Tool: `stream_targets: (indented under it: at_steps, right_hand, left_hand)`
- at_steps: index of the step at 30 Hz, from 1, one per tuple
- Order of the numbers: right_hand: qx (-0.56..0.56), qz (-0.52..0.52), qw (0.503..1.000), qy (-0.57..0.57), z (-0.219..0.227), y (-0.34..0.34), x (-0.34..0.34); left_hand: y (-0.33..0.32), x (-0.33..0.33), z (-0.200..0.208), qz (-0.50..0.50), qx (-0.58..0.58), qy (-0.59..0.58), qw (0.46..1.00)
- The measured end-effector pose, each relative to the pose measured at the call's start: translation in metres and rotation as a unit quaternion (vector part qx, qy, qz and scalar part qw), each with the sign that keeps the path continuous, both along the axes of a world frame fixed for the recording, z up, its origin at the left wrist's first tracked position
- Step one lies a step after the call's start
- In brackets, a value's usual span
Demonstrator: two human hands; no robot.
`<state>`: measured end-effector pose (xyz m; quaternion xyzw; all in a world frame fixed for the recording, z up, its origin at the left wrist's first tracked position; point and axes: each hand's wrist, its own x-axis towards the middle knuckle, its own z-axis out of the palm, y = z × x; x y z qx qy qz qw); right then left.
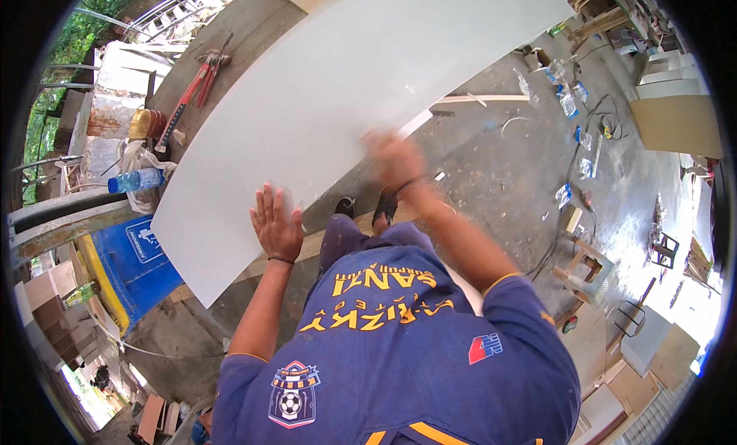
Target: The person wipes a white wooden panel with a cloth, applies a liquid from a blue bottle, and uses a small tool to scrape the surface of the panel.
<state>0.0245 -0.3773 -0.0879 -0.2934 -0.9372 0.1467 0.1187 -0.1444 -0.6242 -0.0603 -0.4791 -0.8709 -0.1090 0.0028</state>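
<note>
A large, smooth white sheet (322, 92) stretches in front of me on a worktable, running from the near left to the far right. My left hand (276, 224) lies flat near its front edge, fingers spread and nothing in them. Further right, my right hand (398, 161) is over the sheet's near edge, smeared by motion. Its fingers look curled, but whether they hold anything cannot be made out. Just beyond that hand, a narrow white strip (417, 124) sticks out along the edge.
Red-handled tools (201, 84), a brown tape roll (146, 124) and a water bottle (136, 180) lie left of the sheet. A blue-and-yellow bin (138, 261) stands below them. Plastic bottles (568, 103), a black cable (564, 207) and a wooden stool (583, 270) are on the floor at right.
</note>
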Motion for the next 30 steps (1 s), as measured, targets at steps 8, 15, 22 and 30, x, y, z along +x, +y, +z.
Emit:
stream_targets:
  at_steps: [8, 15, 22, 30]
  right_hand:
    - [0.025, -0.114, 0.993, 0.025, 0.007, 0.074, 0.025]
    - [0.037, 0.058, 0.997, 0.031, 0.023, -0.025, -0.016]
    - [-0.063, -0.032, 0.988, 0.135, 0.016, 0.017, -0.004]
    - [0.108, -0.141, 0.981, 0.078, 0.000, 0.054, 0.031]
  left_hand:
    - [-0.003, -0.003, -0.001, -0.004, 0.023, -0.001, 1.000]
    - [-0.002, -0.005, -0.001, 0.028, 0.054, -0.074, 0.995]
    - [-0.016, -0.020, -0.005, 0.034, 0.213, -0.173, 0.961]
    - [-0.023, -0.047, 0.024, -0.056, 0.101, -0.332, 0.936]
